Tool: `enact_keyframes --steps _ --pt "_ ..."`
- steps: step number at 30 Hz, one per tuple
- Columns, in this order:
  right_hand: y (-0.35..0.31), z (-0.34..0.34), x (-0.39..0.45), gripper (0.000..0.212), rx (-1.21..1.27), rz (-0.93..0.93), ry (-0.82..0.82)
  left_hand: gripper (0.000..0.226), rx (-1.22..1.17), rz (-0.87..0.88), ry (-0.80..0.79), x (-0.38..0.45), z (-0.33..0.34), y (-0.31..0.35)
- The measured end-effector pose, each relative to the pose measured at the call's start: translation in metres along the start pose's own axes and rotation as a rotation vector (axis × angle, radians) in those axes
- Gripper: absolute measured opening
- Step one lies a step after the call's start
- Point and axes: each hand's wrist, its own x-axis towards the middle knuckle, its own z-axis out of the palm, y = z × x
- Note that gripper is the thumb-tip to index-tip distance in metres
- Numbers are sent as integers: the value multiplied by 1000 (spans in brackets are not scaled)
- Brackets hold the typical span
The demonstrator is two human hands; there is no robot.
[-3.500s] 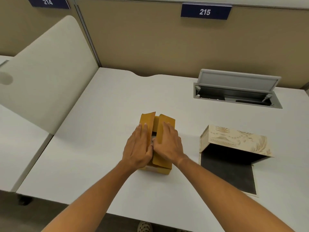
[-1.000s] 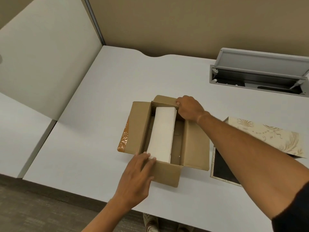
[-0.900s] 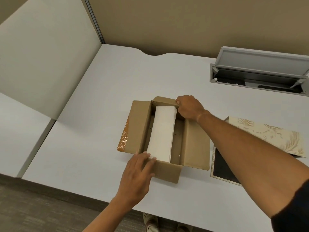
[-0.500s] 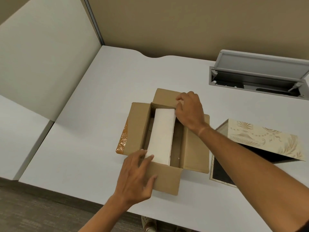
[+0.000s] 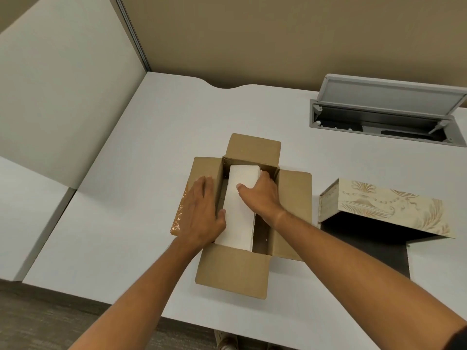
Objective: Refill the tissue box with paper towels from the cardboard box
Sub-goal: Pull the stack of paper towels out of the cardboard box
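a: so where's your stuff sitting? the brown cardboard box (image 5: 232, 271) is in the middle of the white desk (image 5: 131, 173), all four flaps folded out flat, with a strip of shiny orange-brown tape (image 5: 180, 213) hanging off the edge of the left flap.

b: yep, and the white stack of folded paper towels (image 5: 240, 213) stands inside it, running front to back, leaning toward the left wall. there's a dark gap between the stack and the box's right wall.

a: what are your hands doing?

b: your left hand (image 5: 202, 213) lies flat and spread over the left flap, fingers straight, thumb tucked against the left side of the stack. it isn't gripping anything, just pressing. your right hand (image 5: 262, 195) is half curled over the stack's right edge, thumb lying on top of the paper and the fingers dipping down into the gap on the far side. looks like a pinch on the stack, though the fingertips are hidden so you can't tell how tight it is.

a: and the tissue box?

b: the cream tissue box with a gold swirl pattern (image 5: 389, 208) is on the desk just right of the cardboard box, apart from it. it's tipped open with its black underside panel (image 5: 366, 251) lying flat on the desk. behind it, the grey cable hatch (image 5: 389, 107) sunk in the desk has its lid propped up.
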Motion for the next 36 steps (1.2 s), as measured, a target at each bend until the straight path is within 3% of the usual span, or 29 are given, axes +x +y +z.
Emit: enact_keyframes --steps 5,17,29,36 --pt "1 8 15 71 245 264 -150 76 -49 -36 -37 2 10 0" --pt "8 17 33 77 551 454 -174 74 -89 -39 -31 2 21 -4" --pt "7 1 35 76 692 508 -350 62 -150 -29 16 2 30 -4" --pt "4 -11 27 70 679 394 -404 50 -278 -41 41 3 28 -9"
